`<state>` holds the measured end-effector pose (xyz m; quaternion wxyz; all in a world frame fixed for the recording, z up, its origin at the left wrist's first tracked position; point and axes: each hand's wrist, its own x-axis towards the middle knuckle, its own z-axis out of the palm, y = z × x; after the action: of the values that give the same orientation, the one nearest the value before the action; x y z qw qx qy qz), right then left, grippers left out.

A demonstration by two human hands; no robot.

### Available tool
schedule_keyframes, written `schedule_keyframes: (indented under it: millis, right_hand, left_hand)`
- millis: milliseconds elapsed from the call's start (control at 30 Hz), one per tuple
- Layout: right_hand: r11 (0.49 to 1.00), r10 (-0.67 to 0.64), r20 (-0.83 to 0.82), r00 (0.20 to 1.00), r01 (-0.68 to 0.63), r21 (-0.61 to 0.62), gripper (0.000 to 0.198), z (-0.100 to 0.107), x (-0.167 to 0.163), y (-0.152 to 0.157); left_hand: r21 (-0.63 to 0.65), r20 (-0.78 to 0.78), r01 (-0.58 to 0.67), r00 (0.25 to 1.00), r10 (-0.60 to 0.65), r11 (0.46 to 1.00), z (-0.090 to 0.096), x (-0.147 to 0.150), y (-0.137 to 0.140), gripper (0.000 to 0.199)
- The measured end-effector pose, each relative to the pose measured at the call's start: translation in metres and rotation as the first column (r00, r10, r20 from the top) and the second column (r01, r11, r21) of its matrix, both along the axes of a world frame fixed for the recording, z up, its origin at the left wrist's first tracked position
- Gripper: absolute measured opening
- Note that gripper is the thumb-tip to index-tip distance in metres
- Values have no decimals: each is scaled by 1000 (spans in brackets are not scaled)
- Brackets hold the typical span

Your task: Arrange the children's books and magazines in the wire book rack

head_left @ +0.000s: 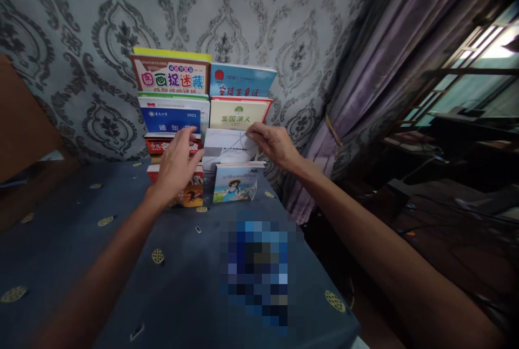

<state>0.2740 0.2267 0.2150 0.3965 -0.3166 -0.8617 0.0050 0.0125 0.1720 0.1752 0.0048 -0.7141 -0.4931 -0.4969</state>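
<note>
Head view: our right fingers (pixel 257 131) pinch the white book (pixel 231 146), left fingers (pixel 186 137) part loosely; other books (pixel 174 70) already stand upright.

Wall behind: grey wallpaper (pixel 292 51) in a darker damask pattern; at its right a purple curtain (pixel 357 73), gathered by a tan tie (pixel 334 130). Beyond the curtain, a bright barred window (pixel 458 73) above dim clutter (pixel 430 203), details unclear. Dark blue tablecloth (pixel 178 295) bears yellow dotted motifs; brown panel (pixel 26 116) at far left.
</note>
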Motion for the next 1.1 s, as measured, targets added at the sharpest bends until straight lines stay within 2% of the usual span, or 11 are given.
schedule_keyframes:
  millis: [67, 167, 267, 367, 433, 500, 600, 667, 733, 933, 1100]
  right_hand:
    - [1000, 9, -30, 1000, -8, 26, 25, 6, -4, -5]
    - [999, 51, -147, 988, -52, -2, 27, 13, -10, -9]
    - [978, 116, -386, 915, -173, -115, 33, 12, -17, -5]
    - [899, 163, -528, 834, -345, -268, 47, 2, -25, 4]
    - [840, 178, -534, 826, -411, -356, 52, -5, -30, 9]
    - [818, 184, -531, 827, -428, -384, 54, -10, -32, 12]
    - [851, 180, -558, 810, -413, -325, 51, -11, -33, 14]
    - [883, 170, -585, 793, -386, -267, 49, -9, -31, 17]
    - [909, 165, -615, 771, -361, -209, 46, -7, -30, 20]
    - [940, 184, -616, 766, -321, -118, 42, -3, -38, 16]
    - [943, 199, -610, 767, -320, -93, 21, 4, -56, 4]
  left_hand:
    - [-137, 12, 156, 988, -156, 978, 10, -7, 16, 42]
    - [-282, 178, 395, 917, -357, 874, 16, -15, 34, 41]
    - [-272, 320, 484, 860, -396, 832, 19, -20, 40, 50]
    - [-290, 342, 497, 852, -396, 818, 23, -26, 39, 56]
    - [-321, 285, 469, 876, -388, 823, 23, -33, 35, 55]
    - [-355, 123, 388, 921, -369, 850, 21, -43, 30, 52]
    - [-414, -252, 153, 928, -274, 897, 10, -62, 19, 48]
    - [-432, -455, -12, 866, -206, 902, 1, -74, 11, 47]
    - [-396, -569, -87, 804, -170, 914, -9, -81, 3, 43]
    - [-257, -650, -51, 748, -134, 965, -28, -84, -13, 41]
    - [-153, -664, -80, 747, -43, 985, -36, -85, -19, 52]
